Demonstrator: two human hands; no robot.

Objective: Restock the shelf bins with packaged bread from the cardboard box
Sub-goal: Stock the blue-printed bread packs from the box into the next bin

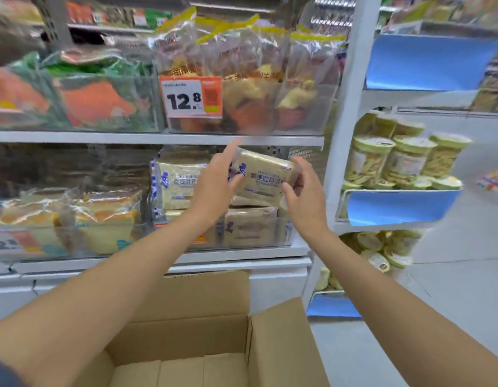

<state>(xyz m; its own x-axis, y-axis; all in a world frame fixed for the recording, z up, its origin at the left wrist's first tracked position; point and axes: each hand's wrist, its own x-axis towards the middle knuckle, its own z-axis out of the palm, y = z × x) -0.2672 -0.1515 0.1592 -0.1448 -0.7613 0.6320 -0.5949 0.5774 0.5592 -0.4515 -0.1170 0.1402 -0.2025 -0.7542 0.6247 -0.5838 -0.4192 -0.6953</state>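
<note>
Two shelf boards are seen, the upper board (158, 138) and the lower board (242, 254). Far left on the lower board, a clear side bin (74, 241) is packed with orange-crusted loaf packs, its front wall flush to the board edge. Centre: the bread bin (256, 243) is loaded with stocked packs (181, 182), one upright at the left, more flat at the bottom.

The left hand (214, 180) is raised in front of the upright pack. The held packet (261, 177) is pinched at its left end between the thumb and the extended fingers, though blur softens the detail. The packet is held tilted, left corner high, just under the upper board's front edge and above the flat packs; contact with them cannot be told. The right hand (303, 196) grips the packet's right end, thumb on the face, fingers curled round the edge.

Room is left between that hand and the white upright (345, 135). Past the upright, jars (395, 160) are racked on a side shelf, with open floor (465, 289) at the right. Below the arms, the cardboard box (186, 336) is open, flaps up, its rear flap close to the shelf base.
</note>
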